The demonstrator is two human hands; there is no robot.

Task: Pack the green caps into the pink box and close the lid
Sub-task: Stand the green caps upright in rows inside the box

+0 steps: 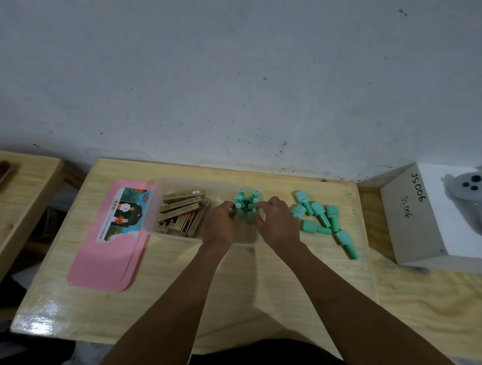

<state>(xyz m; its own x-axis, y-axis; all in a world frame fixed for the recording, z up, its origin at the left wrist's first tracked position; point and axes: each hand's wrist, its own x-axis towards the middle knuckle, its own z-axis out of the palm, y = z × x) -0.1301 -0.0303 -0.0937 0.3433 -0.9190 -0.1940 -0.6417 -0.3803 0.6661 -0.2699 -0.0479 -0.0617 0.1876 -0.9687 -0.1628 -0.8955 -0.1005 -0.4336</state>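
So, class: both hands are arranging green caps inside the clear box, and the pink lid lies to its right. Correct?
No: the head view shows the pink lid lying to the left of the clear box. The left hand and right hand are indeed arranging green caps inside it.
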